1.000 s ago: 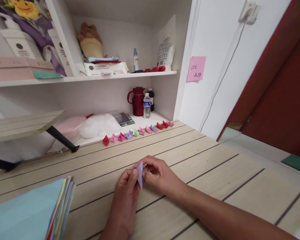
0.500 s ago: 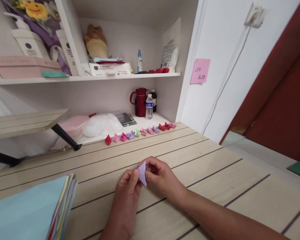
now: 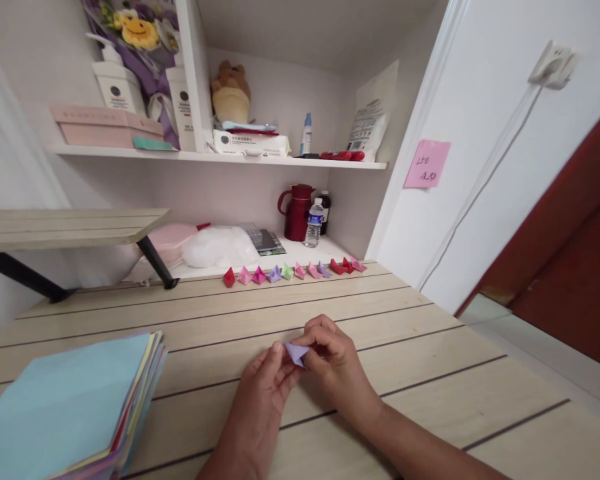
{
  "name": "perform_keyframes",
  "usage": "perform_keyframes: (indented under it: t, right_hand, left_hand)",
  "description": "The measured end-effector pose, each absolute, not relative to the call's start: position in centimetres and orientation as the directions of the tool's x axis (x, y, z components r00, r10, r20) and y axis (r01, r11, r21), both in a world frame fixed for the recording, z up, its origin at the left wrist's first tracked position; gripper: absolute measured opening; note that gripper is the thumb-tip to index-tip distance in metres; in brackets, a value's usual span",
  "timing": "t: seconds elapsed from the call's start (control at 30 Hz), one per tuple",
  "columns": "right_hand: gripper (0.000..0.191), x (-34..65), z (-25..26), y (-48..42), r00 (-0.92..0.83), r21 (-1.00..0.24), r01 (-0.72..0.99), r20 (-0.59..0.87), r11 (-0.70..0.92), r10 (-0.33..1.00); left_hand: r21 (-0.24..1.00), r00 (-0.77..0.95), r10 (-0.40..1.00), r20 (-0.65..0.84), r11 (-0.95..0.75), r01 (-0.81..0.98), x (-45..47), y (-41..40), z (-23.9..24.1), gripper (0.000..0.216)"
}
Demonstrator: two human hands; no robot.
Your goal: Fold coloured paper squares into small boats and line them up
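My right hand (image 3: 337,363) is closed, pinching a small folded piece of purple paper (image 3: 297,353) between thumb and fingers above the wooden table. The paper is creased into a compact pointed shape, and its right end is hidden by my fingers. My left hand (image 3: 265,387) is close against the paper's left side, palm partly up, thumb raised and fingers apart below it. Whether its fingertips touch the paper I cannot tell. Beyond my hands, a row of small folded paper boats (image 3: 287,271) in red, pink, purple and green stands along the table's back edge.
A stack of coloured paper sheets (image 3: 75,400), light blue on top, lies at the left. Behind it a small raised wooden shelf (image 3: 75,227) stands on black legs. A dark red jug (image 3: 298,213) and a water bottle (image 3: 315,225) stand in the cabinet behind the boats.
The purple paper has turned from an upright triangle to a flatter, tilted shape. My left thumb has come away from its face, while my right hand still pinches it. The camera view has shifted left.
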State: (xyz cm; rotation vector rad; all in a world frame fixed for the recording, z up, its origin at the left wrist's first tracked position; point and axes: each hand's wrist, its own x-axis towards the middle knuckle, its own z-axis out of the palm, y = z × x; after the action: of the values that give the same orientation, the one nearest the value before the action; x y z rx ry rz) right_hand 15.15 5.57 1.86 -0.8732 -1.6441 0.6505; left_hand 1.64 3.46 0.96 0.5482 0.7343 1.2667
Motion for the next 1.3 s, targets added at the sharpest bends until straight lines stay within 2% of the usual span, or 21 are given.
perform_keyframes:
  t: [0.1, 0.17, 0.23, 0.33, 0.43, 0.47, 0.53, 0.6, 0.67, 0.73, 0.8, 0.9, 1.0, 1.13, 1.3]
  right_hand:
    - [0.029, 15.1, 1.8, 5.8, -0.137, -0.716, 0.289, 0.626, 0.635, 0.768]
    - [0.028, 15.0, 1.8, 6.0, -0.142, -0.713, 0.317, 0.616, 0.625, 0.775]
    - [0.023, 14.9, 2.0, 6.4, -0.116, -0.805, 0.303, 0.499, 0.509, 0.859]
    - [0.010, 15.1, 2.6, 6.3, -0.110, -0.947, 0.224, 0.212, 0.232, 0.971]
    - [0.003, 15.6, 2.9, 4.4, -0.181, -0.981, 0.189, 0.019, 0.054, 0.983]
    - [0.004, 15.8, 2.8, 3.2, -0.207, -0.983, 0.185, -0.041, -0.002, 0.978]
    - [0.005, 16.3, 2.5, 0.4, -0.236, -0.975, 0.211, -0.114, -0.064, 0.965]
    - [0.008, 16.6, 2.1, -2.7, -0.216, -0.946, 0.322, -0.046, 0.027, 0.975]
    - [0.013, 16.6, 1.6, -5.4, -0.191, -0.838, 0.506, 0.120, 0.203, 0.974]
    - [0.019, 16.4, 1.2, -7.3, -0.196, -0.686, 0.656, 0.247, 0.314, 0.949]
    - [0.022, 16.2, 0.7, -8.5, -0.197, -0.582, 0.737, 0.302, 0.344, 0.933]
    - [0.018, 16.0, 0.1, -9.2, -0.176, -0.508, 0.791, 0.346, 0.341, 0.922]
    - [0.019, 16.1, -0.2, -9.3, -0.198, -0.459, 0.810, 0.371, 0.364, 0.907]
    - [0.021, 16.3, 0.0, -9.3, -0.266, -0.431, 0.800, 0.369, 0.417, 0.891]
    - [0.018, 17.4, 0.6, -9.0, -0.388, -0.569, 0.650, 0.322, 0.504, 0.863]
  left_hand:
    - [0.740, 0.133, 0.973, -0.188, 0.230, -0.632, 1.8, 3.3, 1.0, 0.041]
    - [0.805, 0.162, 0.976, -0.146, 0.212, -0.554, 1.9, 3.3, 1.1, 0.046]
    - [0.880, 0.184, 0.975, -0.126, 0.195, -0.432, 1.9, 3.3, 1.4, 0.050]
    - [0.932, 0.187, 0.964, -0.190, 0.237, -0.273, 1.0, 3.0, 2.4, 0.052]
    - [0.970, 0.112, 0.964, -0.240, 0.241, -0.001, -0.6, 1.0, 3.6, 0.050]
    - [0.961, 0.027, 0.982, -0.188, 0.178, 0.212, -1.3, -0.2, 3.7, 0.047]
    - [0.802, -0.119, 0.993, 0.023, 0.053, 0.595, -2.6, -3.2, 3.2, 0.044]
    - [0.648, -0.138, 0.973, 0.186, -0.016, 0.762, -3.5, -6.4, 1.5, 0.043]
    - [0.597, -0.094, 0.953, 0.289, -0.103, 0.796, -3.8, -9.4, -0.8, 0.035]
    - [0.523, -0.071, 0.885, 0.460, -0.206, 0.827, -3.3, -11.6, -2.7, 0.028]
    - [0.447, -0.035, 0.812, 0.583, -0.284, 0.848, -2.4, -12.8, -3.8, 0.028]
    - [0.390, 0.050, 0.768, 0.639, -0.379, 0.839, -0.8, -12.9, -3.7, 0.036]
    - [0.374, 0.089, 0.759, 0.645, -0.415, 0.829, 0.5, -12.1, -2.9, 0.036]
    - [0.336, 0.124, 0.747, 0.653, -0.433, 0.836, 1.4, -11.6, -2.3, 0.020]
    - [0.163, 0.272, 0.682, 0.679, -0.502, 0.850, 0.3, -11.4, -2.4, 0.018]
